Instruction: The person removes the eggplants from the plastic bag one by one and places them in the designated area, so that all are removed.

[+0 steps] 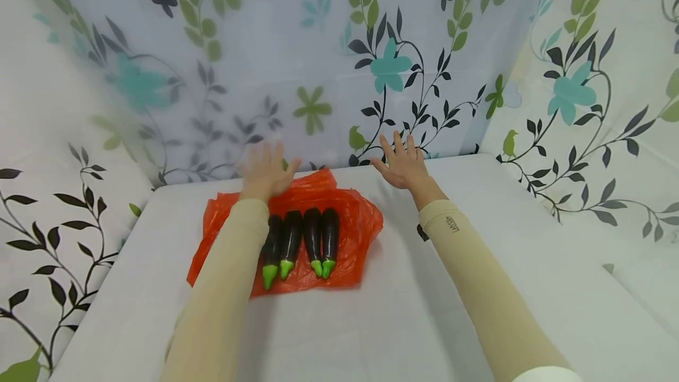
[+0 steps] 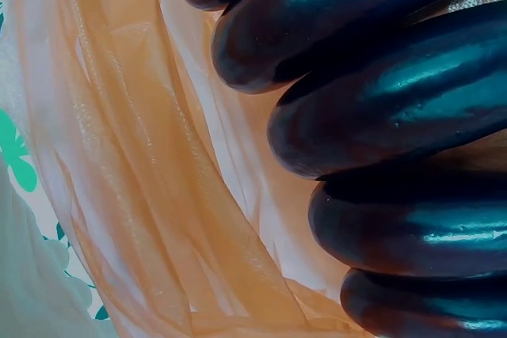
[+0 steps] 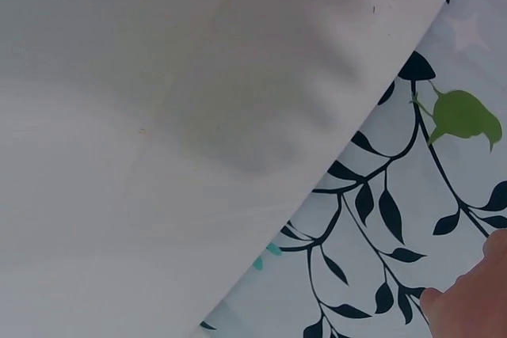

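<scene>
Several shiny dark eggplants (image 1: 330, 234) with green stem ends lie side by side on a crumpled red plastic bag (image 1: 361, 217) on the table. My left hand (image 1: 265, 173), blurred, hangs over the far left part of the bag with fingers spread and nothing held. Its forearm hides the left of the bag. The left wrist view shows the rounded ends of the eggplants (image 2: 380, 108) close up beside the bag's folds (image 2: 142, 156). My right hand (image 1: 400, 164) is spread to the right of the bag near the table's far edge, holding nothing; only part of that hand (image 3: 471, 298) shows in the right wrist view.
A white-covered table (image 1: 339, 335) runs back to a hanging curtain (image 1: 276, 63) printed with leaves and flowers. Similar patterned cloth stands on the left and right (image 1: 610, 152). A small black object (image 1: 422, 232) shows beside the right sleeve.
</scene>
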A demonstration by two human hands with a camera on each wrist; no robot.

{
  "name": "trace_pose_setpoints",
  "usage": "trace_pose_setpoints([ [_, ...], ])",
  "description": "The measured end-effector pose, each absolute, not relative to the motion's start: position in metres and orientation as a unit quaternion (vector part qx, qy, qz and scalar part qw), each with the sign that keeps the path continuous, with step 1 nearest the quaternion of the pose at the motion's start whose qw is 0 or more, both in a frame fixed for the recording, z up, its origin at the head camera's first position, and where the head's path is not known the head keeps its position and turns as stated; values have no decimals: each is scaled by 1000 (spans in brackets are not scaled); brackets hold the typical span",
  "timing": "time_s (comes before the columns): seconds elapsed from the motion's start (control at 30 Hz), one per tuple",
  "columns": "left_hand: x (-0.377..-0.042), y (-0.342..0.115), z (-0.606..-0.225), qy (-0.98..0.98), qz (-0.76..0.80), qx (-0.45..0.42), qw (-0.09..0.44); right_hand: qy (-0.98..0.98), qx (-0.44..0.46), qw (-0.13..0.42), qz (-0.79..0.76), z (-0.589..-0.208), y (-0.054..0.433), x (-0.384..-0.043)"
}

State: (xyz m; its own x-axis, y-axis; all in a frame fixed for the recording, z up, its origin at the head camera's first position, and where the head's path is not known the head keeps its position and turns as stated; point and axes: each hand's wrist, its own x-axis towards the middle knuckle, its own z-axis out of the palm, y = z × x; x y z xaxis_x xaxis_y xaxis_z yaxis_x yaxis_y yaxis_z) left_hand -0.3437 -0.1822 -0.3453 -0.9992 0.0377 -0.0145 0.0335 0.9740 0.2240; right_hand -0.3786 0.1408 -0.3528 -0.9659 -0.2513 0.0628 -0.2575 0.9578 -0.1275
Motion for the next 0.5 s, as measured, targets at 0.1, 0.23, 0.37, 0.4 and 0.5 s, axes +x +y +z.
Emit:
trace_pose_setpoints([
  [0.1,-346,-184,-347,993,112,18,9,-989,129,19,62,-354,141,-381],
  [0.23,-345,-184,-346,994,111,19,9,-989,131,17,63,-353,139,-381],
  [0.37,-341,-183,-342,993,113,21,12,-989,132,13,58,-353,137,-380],
  [0.4,-340,-183,-342,993,111,22,13,-990,131,11,57,-354,137,-381],
  [0.5,-340,-184,-342,993,113,23,15,-990,130,6,55,-354,136,-380],
])
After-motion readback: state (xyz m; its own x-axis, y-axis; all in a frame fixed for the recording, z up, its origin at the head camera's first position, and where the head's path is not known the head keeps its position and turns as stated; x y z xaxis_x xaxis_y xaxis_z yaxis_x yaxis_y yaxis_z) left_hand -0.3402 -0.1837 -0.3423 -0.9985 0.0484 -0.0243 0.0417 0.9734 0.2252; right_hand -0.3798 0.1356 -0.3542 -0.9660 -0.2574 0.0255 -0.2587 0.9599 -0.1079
